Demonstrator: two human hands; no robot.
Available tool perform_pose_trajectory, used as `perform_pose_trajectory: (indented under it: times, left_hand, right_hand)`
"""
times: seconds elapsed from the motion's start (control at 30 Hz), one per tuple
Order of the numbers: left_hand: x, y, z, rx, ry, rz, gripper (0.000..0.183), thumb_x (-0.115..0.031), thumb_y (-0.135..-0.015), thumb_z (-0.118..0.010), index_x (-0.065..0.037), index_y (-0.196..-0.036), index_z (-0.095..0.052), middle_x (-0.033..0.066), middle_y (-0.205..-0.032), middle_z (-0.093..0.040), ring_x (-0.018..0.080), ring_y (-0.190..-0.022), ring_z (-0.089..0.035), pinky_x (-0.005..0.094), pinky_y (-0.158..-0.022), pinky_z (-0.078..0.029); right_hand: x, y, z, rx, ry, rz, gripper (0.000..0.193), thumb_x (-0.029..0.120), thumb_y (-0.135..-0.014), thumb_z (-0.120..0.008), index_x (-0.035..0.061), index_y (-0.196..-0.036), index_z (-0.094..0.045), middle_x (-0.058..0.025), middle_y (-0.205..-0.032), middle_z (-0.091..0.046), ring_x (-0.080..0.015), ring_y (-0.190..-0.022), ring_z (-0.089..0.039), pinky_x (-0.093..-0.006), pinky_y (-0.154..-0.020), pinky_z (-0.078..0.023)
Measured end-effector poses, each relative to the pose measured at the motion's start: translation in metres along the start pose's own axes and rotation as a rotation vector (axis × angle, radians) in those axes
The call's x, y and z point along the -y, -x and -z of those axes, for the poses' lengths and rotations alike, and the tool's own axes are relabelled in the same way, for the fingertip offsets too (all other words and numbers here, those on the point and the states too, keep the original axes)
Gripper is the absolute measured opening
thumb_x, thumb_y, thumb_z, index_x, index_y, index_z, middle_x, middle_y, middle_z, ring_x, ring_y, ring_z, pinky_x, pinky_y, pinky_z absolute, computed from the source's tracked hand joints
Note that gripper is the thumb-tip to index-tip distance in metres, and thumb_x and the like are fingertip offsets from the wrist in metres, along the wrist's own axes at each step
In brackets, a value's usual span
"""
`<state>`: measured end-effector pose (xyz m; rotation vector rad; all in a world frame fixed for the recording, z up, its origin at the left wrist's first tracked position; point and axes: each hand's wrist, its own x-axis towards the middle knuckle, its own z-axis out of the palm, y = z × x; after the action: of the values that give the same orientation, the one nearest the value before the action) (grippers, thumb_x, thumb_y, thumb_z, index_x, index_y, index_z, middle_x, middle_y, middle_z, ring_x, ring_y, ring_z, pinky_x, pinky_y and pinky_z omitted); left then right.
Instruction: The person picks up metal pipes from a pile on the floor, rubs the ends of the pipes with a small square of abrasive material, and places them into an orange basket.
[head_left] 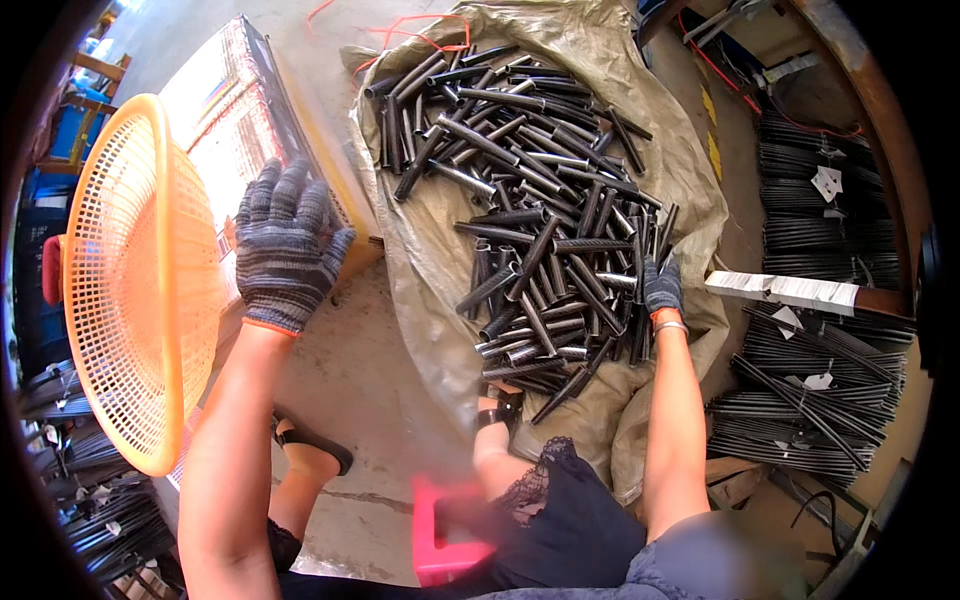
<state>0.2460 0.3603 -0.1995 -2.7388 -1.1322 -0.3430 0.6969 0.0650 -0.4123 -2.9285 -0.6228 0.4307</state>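
My left hand [286, 240], in a grey striped knit glove, hovers over a white carton [225, 120], fingers stretched out and holding nothing. Right beside it an orange plastic mesh basket [120, 290] stands tilted on its side. A large heap of short black tubes [540, 190] lies loose on a spread tan woven sack [420, 265]. My right hand [663, 288], gloved alike, is at the heap's right edge. Its fingers close round a few tubes there, and the tubes partly hide the fingertips.
Bundles of long black rods with white tags [820, 200] are stacked at the right, and more rods [105, 510] lie at the lower left. A white-wrapped bar [780, 288] juts in from the right. A pink stool [430, 535] is below me. Orange strapping [425, 25] trails behind the sack.
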Motion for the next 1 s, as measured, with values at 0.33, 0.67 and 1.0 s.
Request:
perform_pose_trajectory:
  times: [0.33,0.67,1.0]
  left_hand:
    - [0.001,0.001,0.004,-0.004,-0.016,-0.010,0.057,-0.024,-0.065,-0.079,-0.006,-0.115,-0.058,0.0145,-0.134,-0.049,0.0362,-0.127,-0.041,0.0471,-0.105,-0.034]
    - [-0.002,0.000,0.002,-0.019,-0.022,-0.002,0.056,-0.025,-0.065,-0.080,-0.007,-0.113,-0.059,0.0134,-0.133,-0.050,0.0355,-0.127,-0.041,0.0466,-0.105,-0.035]
    - [0.001,0.003,-0.003,-0.010,-0.049,0.017,0.054,-0.025,-0.066,-0.079,-0.008,-0.114,-0.058,0.0118,-0.135,-0.049,0.0347,-0.129,-0.040,0.0467,-0.104,-0.034]
  right_hand:
    - [0.019,-0.002,-0.031,-0.110,-0.188,0.195,0.086,0.056,-0.081,-0.061,0.0007,-0.141,-0.035,-0.0279,-0.143,-0.034,-0.0395,-0.134,-0.033,-0.0412,-0.111,-0.027]
    - [0.044,-0.018,-0.010,0.088,-0.720,0.073,0.083,0.030,-0.071,-0.082,0.0007,-0.138,-0.042,-0.0191,-0.132,-0.051,-0.0274,-0.118,-0.049,-0.0334,-0.103,-0.036]
    - [0.103,0.066,0.014,-0.098,-0.338,0.679,0.078,0.024,-0.064,-0.079,0.0045,-0.132,-0.047,-0.0222,-0.134,-0.044,-0.0388,-0.127,-0.040,-0.0406,-0.109,-0.032]
